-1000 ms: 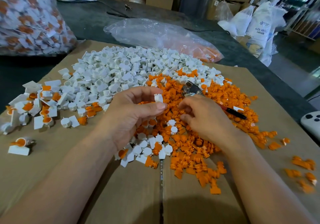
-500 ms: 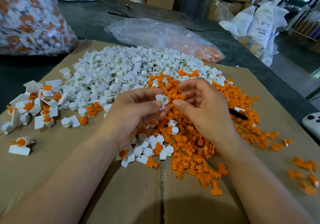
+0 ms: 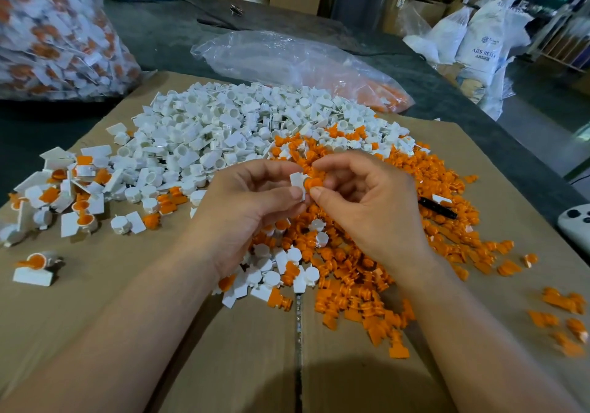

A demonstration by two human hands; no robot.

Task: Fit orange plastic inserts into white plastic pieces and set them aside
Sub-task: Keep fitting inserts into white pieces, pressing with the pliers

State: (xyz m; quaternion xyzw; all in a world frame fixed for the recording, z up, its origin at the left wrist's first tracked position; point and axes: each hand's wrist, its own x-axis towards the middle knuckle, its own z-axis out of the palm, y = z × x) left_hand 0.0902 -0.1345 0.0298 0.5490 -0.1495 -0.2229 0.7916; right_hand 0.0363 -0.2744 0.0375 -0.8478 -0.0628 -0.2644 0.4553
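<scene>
Left hand (image 3: 252, 202) pinches a white piece (image 3: 298, 184) between thumb and fingertips; right hand (image 3: 367, 198) pinches an orange insert (image 3: 313, 183) against it, apparently partly seated (joint blurred). Loose orange inserts (image 3: 383, 253) lie beneath both hands; white heap (image 3: 223, 131) beyond left hand.

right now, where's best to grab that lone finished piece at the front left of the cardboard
Probably its flat white tab, pinched from above across the long edges: it lies alone on bare cardboard, and the round orange-filled cup would likely offer a poorer hold.
</scene>
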